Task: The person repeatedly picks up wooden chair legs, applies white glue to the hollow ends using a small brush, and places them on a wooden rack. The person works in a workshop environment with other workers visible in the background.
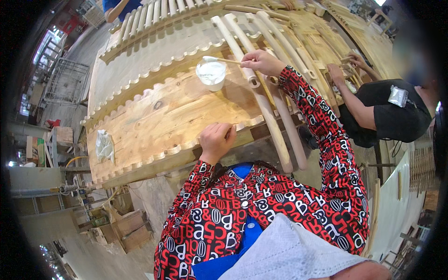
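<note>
My right hand [264, 62] is closed in a pinch on a thin wooden stick [229, 60]. The stick's white-coated end reaches over the rim of a white tub [211, 78] with white stuff in it. Below that hand lie round wooden poles [267, 119] with holes in their ends, sticking out past the table's near edge. My left hand [217, 141] is curled into a loose fist at the scalloped wooden strip [179, 148] along the near edge. Nothing shows inside its fingers.
More scalloped strips [140, 85] cross the wooden table, with a row of poles [154, 15] at the far side. A crumpled white plastic bag [104, 146] lies at the left. A co-worker in black [389, 112] works at the right; another person's arm [114, 11] shows at the far left.
</note>
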